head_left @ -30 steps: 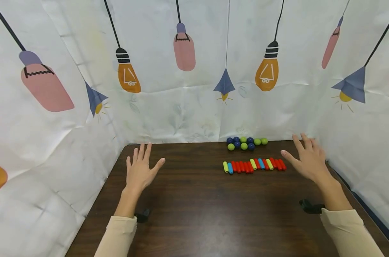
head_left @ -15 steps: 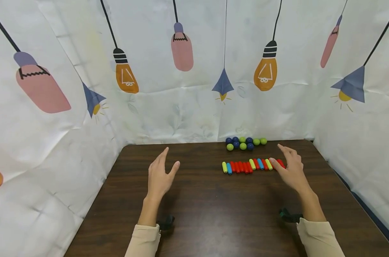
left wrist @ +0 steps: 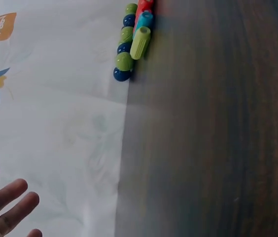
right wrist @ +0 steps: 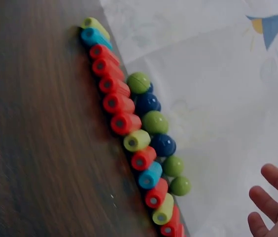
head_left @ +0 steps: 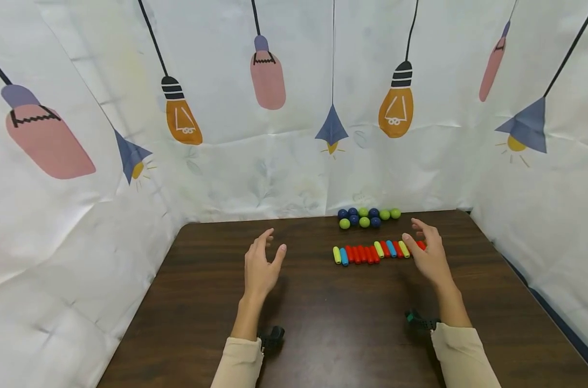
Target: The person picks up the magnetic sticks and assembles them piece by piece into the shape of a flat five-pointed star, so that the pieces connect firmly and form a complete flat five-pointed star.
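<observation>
A row of short red, light-blue and yellow-green rods (head_left: 364, 254) lies on the right half of the dark wooden table (head_left: 332, 323). Behind it, near the back edge, sit several navy and green balls (head_left: 364, 212). My right hand (head_left: 430, 256) hovers over the row's right end, fingers relaxed, covering some red rods. My left hand (head_left: 262, 272) is held above the table left of the row, thumb apart, touching nothing. Grey dots mark the rod ends (right wrist: 153, 201) in the right wrist view. In the left wrist view a yellow-green rod (left wrist: 140, 43) ends the row.
A white cloth (head_left: 294, 178) printed with hanging lamps surrounds the table at the back and sides. Dark wrist devices sit on both wrists, the left one (head_left: 272, 338) and the right one (head_left: 420, 320).
Both hands have moved inward, the left to the right and the right to the left over the rods. Their fingers went from spread to more relaxed. The rods and balls stay in place.
</observation>
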Action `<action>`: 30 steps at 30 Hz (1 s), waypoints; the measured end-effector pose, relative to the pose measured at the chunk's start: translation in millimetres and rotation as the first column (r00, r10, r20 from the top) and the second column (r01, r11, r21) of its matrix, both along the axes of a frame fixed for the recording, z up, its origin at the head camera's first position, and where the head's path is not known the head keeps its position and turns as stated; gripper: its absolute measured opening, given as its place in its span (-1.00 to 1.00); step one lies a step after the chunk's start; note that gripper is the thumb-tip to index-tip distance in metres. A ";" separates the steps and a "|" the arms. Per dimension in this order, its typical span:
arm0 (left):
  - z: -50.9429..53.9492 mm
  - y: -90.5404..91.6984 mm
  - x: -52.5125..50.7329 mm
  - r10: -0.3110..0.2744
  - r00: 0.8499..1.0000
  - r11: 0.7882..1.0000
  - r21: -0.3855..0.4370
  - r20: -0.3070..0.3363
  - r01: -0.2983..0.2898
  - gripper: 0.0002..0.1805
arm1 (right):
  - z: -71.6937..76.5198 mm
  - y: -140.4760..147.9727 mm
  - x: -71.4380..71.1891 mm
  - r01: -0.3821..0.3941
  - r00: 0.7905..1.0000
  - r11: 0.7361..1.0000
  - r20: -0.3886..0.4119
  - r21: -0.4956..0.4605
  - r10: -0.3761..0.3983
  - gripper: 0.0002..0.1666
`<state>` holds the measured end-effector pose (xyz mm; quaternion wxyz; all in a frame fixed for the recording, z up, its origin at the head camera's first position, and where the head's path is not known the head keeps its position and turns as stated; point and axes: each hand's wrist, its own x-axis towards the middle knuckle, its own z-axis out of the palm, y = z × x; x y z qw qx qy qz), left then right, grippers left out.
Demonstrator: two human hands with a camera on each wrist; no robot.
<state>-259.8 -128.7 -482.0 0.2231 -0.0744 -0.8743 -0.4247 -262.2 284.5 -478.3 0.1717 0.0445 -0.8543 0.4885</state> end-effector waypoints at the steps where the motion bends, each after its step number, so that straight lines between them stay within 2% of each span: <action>1: -1.2 0.7 0.0 -0.001 1.000 1.000 -0.002 0.001 0.001 -0.38 | 0.2 2.0 -0.9 0.006 1.000 1.000 -0.001 -0.009 -0.006 -0.27; 5: -5.0 1.7 -0.3 -0.003 1.000 1.000 -0.019 0.001 0.003 -0.41 | -3.1 10.7 -4.8 0.022 1.000 0.999 0.003 -0.037 -0.022 -0.28; 9: -8.9 2.3 -0.1 -0.015 1.000 0.999 -0.033 0.004 0.015 -0.44 | -11.8 20.8 -6.2 0.038 0.998 0.999 0.051 -0.036 -0.036 -0.27; 18: -17.8 9.7 -3.2 -0.068 0.989 0.986 -0.140 0.130 0.086 -0.57 | -36.8 46.8 -6.5 0.074 0.971 0.997 0.227 -0.005 -0.071 -0.25; 26: -18.9 26.5 -7.9 -0.119 0.971 0.981 -0.124 0.208 0.146 -0.62 | -46.5 59.3 -6.6 0.051 0.952 0.999 0.303 -0.014 -0.045 -0.24; 30: -18.7 36.1 -14.7 -0.151 0.960 0.976 -0.121 0.234 0.183 -0.62 | -49.2 63.4 -5.9 0.044 0.942 0.999 0.333 -0.003 -0.041 -0.25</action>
